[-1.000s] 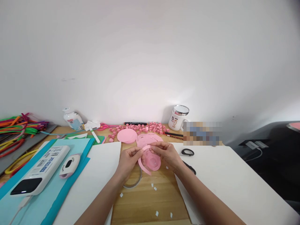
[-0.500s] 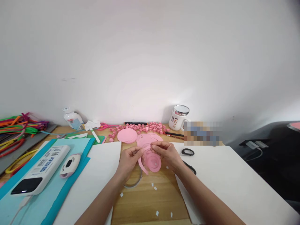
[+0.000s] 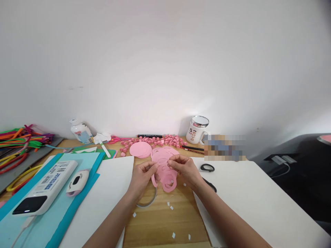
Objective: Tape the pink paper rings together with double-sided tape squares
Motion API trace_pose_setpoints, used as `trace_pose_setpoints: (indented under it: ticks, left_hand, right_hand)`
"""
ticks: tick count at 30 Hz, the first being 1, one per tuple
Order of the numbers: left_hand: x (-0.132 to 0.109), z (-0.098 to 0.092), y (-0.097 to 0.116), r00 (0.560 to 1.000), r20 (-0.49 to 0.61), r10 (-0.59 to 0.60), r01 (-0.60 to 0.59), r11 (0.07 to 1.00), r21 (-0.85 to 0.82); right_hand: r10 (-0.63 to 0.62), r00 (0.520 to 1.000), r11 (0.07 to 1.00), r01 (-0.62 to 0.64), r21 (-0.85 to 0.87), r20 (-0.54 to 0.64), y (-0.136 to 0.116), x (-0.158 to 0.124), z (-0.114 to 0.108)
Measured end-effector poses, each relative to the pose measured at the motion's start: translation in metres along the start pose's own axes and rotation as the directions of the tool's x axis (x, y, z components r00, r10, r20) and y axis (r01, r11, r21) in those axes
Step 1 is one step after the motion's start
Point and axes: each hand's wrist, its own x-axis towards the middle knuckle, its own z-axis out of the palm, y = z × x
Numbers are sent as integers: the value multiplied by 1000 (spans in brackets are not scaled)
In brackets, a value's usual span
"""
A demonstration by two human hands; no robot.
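head view: left hand [image 3: 141, 176] and right hand [image 3: 185, 170] both pinching pink paper spiral [image 3: 167, 175] above table [image 3: 160, 220].

The wooden table [image 3: 160, 224] carries a tape ring [image 3: 152, 200]; white sheets [image 3: 103, 193] flank it, paper scraps [image 3: 169, 205] lie beside it, and pink discs [image 3: 140, 150] lie beyond.

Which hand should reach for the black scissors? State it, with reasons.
Probably right. The right hand lies beside the black scissors; the left hand sits beyond the pink paper spiral both hands pinch.
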Motion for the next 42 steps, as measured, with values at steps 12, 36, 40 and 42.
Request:
trace_pose_setpoints:
  ticks: [12,36,40,42]
  left_hand:
    - [2,-2,-5,1000,-26,-5,4,1000,-23]
    - [-1,2,3,1000,-2,10,-10,1000,29]
    - [-1,2,4,1000,-5,9,-9,1000,26]
    - [-1,2,5,1000,-13,15,-15,1000,25]
  right_hand:
    - [10,1000,999,-9,33,-12,1,1,-1]
    - [-33,999,998,32,-51,-14,1,1,-1]
    - [-25,1000,999,24,-31,-5,0,0,1]
    - [-10,1000,1000,10,-14,14,-1,0,2]
